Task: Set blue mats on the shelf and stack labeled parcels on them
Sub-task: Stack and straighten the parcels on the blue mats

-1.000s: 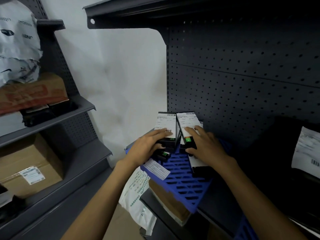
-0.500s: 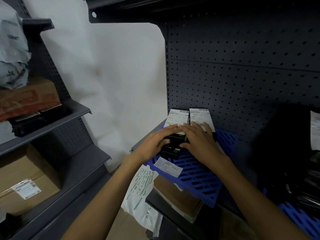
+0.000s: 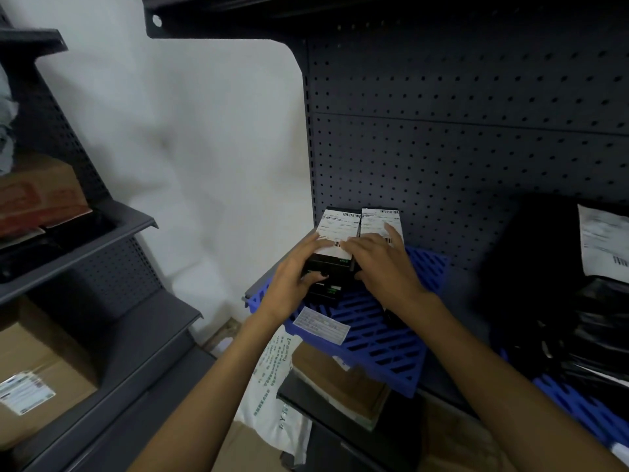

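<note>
A blue slatted mat (image 3: 384, 332) lies on the dark shelf, its front corner hanging over the edge. Two black boxed parcels with white labels stand side by side at its back against the pegboard: the left parcel (image 3: 335, 226) and the right parcel (image 3: 376, 221). My left hand (image 3: 294, 284) grips the front and left side of the left parcel stack. My right hand (image 3: 384, 267) lies flat over the right parcel. A loose white label (image 3: 321, 324) lies on the mat in front.
A black bagged parcel with a white label (image 3: 602, 243) fills the shelf's right side, on a second blue mat (image 3: 578, 403). Below are a brown box (image 3: 340, 379) and a white mailer bag (image 3: 272, 383). A neighbouring shelf unit (image 3: 85, 240) at left holds cardboard boxes.
Both hands slid the two labeled parcels back along the mat until they stand together against the pegboard. The camera view shifted closer and to the right.
</note>
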`<action>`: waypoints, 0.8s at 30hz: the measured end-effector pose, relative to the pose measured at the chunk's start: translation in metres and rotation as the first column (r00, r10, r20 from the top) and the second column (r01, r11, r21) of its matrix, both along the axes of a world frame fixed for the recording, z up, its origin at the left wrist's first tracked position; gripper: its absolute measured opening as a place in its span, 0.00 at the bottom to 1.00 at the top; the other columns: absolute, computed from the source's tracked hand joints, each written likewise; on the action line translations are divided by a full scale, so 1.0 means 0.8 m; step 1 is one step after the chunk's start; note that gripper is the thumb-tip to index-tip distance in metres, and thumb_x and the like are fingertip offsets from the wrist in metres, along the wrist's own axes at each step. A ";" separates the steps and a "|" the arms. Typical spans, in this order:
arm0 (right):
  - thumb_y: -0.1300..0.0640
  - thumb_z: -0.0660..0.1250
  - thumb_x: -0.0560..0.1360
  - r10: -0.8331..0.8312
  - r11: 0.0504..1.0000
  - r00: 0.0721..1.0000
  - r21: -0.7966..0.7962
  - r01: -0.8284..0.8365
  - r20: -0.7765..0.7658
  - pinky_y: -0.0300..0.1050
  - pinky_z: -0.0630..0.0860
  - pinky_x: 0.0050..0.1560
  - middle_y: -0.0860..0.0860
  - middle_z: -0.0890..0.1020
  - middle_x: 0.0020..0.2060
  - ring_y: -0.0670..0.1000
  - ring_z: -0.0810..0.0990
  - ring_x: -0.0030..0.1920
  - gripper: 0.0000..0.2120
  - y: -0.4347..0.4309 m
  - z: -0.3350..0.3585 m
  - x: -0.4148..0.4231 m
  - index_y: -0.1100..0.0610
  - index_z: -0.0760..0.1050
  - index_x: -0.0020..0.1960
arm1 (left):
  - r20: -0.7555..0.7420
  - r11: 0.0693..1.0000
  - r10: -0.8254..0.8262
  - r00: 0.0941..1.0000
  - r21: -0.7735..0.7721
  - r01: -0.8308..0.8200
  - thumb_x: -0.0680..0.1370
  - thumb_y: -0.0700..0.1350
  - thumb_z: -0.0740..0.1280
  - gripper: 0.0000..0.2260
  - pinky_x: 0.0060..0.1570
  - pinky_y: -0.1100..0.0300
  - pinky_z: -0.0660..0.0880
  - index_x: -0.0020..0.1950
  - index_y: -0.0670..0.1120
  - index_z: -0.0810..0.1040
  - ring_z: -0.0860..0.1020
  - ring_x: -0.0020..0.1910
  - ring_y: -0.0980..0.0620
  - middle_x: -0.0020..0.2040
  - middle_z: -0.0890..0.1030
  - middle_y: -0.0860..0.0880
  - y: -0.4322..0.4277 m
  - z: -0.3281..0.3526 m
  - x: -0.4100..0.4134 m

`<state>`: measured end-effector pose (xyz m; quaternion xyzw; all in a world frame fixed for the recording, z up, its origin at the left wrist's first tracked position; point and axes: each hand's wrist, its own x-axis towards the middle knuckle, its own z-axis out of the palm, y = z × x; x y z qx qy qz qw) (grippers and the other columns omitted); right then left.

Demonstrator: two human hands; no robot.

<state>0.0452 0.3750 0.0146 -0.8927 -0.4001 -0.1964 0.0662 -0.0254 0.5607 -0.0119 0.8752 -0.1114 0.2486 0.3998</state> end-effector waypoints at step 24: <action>0.39 0.75 0.66 0.047 0.998 0.992 -0.044 -0.053 -0.119 0.54 0.56 0.73 0.48 0.72 0.62 0.52 0.73 0.63 0.36 0.024 0.004 -0.012 0.50 0.65 0.67 | -0.126 0.986 -0.014 0.992 0.161 0.034 0.74 0.30 0.69 0.33 0.70 0.52 0.69 0.74 0.52 0.66 0.60 0.76 0.57 0.78 0.60 0.54 0.036 -0.009 -0.016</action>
